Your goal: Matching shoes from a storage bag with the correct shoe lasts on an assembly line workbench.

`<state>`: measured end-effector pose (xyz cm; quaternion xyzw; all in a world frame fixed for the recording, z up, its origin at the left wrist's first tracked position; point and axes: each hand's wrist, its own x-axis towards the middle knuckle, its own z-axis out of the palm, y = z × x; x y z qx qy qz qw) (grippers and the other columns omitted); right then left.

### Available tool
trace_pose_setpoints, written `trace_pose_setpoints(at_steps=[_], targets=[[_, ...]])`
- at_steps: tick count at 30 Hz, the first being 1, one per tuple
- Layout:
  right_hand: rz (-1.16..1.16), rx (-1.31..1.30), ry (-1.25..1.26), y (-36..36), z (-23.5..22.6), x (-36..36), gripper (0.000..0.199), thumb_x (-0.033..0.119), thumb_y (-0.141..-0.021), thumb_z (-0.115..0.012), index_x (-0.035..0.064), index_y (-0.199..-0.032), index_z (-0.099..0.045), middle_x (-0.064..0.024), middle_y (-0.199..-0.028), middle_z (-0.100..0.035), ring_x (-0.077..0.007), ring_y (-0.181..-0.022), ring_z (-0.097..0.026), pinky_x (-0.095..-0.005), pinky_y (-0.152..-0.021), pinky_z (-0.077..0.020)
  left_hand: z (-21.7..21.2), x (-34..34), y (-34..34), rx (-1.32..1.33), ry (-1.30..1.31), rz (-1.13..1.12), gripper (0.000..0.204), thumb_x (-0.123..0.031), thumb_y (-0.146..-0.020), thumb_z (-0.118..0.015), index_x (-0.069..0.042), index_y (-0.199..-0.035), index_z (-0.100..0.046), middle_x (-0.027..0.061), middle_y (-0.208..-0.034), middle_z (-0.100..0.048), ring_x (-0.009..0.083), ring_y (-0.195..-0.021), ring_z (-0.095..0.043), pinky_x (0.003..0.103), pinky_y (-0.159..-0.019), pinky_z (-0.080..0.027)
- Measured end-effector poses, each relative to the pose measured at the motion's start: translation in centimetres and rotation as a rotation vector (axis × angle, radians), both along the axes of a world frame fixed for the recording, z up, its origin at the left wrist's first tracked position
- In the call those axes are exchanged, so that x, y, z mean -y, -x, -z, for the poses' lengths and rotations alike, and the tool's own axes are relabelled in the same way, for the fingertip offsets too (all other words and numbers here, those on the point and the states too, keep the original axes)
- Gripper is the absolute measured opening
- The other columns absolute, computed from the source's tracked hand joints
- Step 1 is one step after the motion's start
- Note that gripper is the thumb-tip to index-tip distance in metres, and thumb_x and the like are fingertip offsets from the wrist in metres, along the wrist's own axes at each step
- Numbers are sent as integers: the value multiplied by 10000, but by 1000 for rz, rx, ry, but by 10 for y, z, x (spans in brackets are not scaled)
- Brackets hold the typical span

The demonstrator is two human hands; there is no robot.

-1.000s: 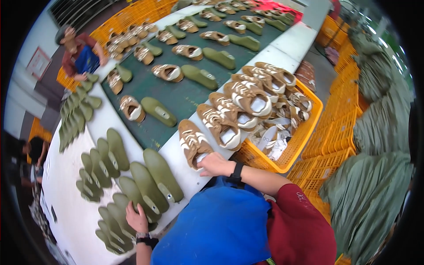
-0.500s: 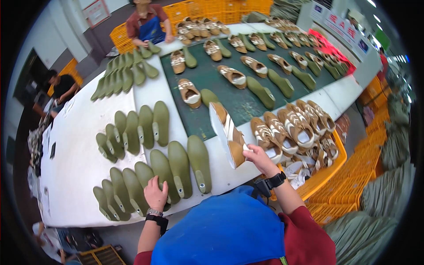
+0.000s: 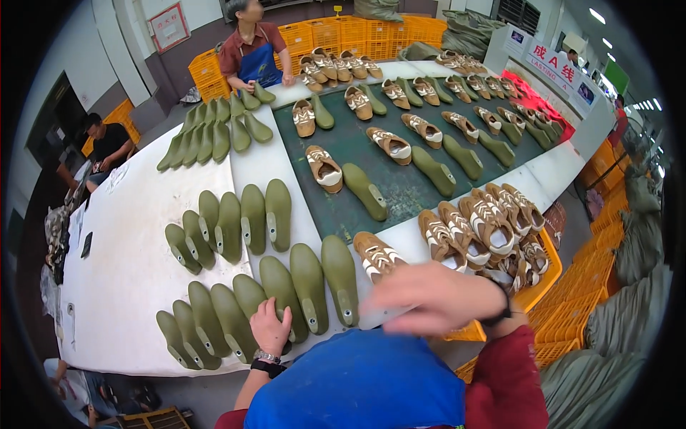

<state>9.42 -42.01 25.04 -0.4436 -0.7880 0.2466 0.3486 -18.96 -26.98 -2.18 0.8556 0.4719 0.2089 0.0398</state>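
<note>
Shoe (image 3: 376, 252) is now lowered beside lasts (image 3: 336, 268); right hand (image 3: 436, 294) blurs, grip undeterminable; left, (image 3: 271, 327) half open, touches one.

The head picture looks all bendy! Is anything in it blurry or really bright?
In the head view, the white table's edge curves and the corners are black; in the head view, the right hand is smeary, while the left hand looks sharper; in the head view too, a ceiling light shines brightly at upper right.
</note>
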Motion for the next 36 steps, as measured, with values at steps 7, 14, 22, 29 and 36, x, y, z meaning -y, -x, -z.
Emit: trace_pose_setpoints(at_steps=[7, 14, 22, 29, 36], targets=[[-98, -75, -450, 83, -100, 32, 188, 165, -775, -605, 41, -895, -679, -62, -679, -534, -173, -529, -455, -335, -504, -463, -2, -5, -11, -9, -21, 76, 406, -327, -769, -630, -53, -1065, -587, 124, -1035, -605, 312, -864, -587, 406, -763, -445], [74, 53, -750, 66, -92, 19, 97, 74, -745, -572, 29, -791, -644, -42, -659, -519, -161, -525, -441, -297, -507, -461, 3, -7, 1, -25, -17, 46, 402, -309, -791, -616, -43, -1088, -573, 129, -1062, -595, 313, -881, -581, 410, -762, -441], [183, 181, -1192, 47, -73, 37, 81, 34, -735, -539, 33, -690, -606, -37, -647, -517, -160, -530, -450, -291, -510, -461, 9, -5, 5, -47, -20, 62, 395, -310, -821, -588, -48, -1117, -568, 130, -1085, -589, 333, -905, -574, 412, -764, -441], [613, -214, -1424, 60, -43, 73, 188, 39, -748, -512, 66, -562, -501, -41, -636, -514, -160, -543, -480, -320, -548, -480, 1, 0, -11, -87, 52, 40, 402, -302, -830, -575, -36, -1130, -553, 146, -1079, -578, 354, -894, -569, 431, -757, -444], [191, -376, -925, 30, -21, 52, 203, 230, -756, -565, 37, -755, -502, -102, -705, -478, -293, -669, -536, -378, -568, -433, 0, -1, -12, -65, 23, 108, 405, -308, -839, -566, -32, -1134, -550, 159, -1068, -581, 367, -895, -571, 438, -743, -448]])
